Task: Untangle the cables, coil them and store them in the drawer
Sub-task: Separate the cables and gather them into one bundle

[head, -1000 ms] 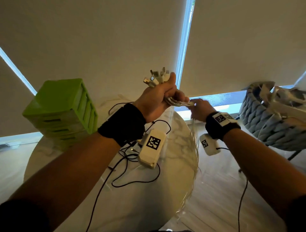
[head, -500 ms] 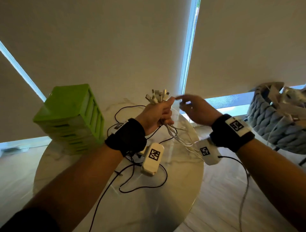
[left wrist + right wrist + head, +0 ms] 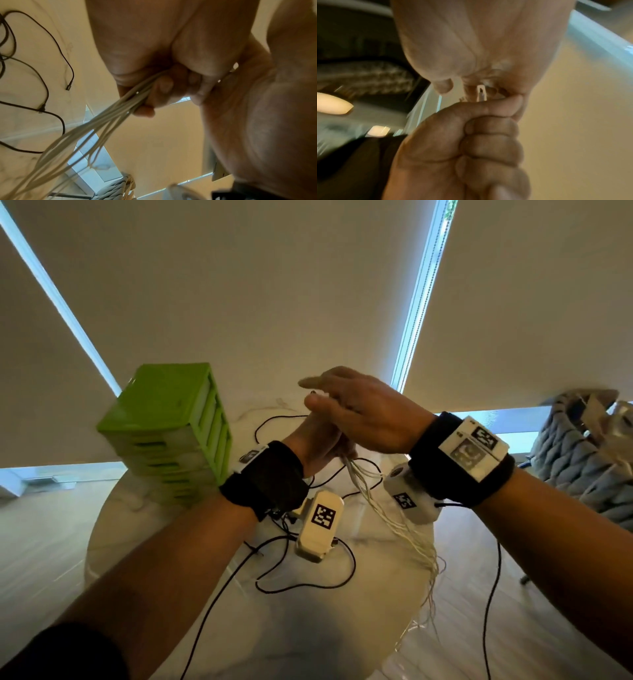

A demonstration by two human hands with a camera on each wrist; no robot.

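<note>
The left hand (image 3: 317, 440) grips a bundle of white cables (image 3: 387, 511) in a closed fist above the round marble table (image 3: 144, 546), with the fingers wrapped round the strands just below their plug ends. From the fist the strands fan downward and to the right, trailing over the table's right edge toward the floor. A second ago the right hand (image 3: 363, 416) was pinching this bundle beside the left fist, pulling the strands out sideways; half a second ago it had let go and hovered with spread fingers near the plug tips. It now lies across the top of the left fist, covering the plug ends. In the right wrist view one white connector (image 3: 480, 93) shows between its fingertips and the left thumb, but whether the right hand pinches that connector or only rests over it cannot be told. The shift from the cable run to the plug ends suggests the person is aligning or singling out connectors, a step within untangling. Coiling has not begun. The green drawer unit (image 3: 171, 433) stands at the table's left rear with all drawers apparently closed. A separate black cable (image 3: 308, 583) lies loose on the tabletop, untouched.
</note>
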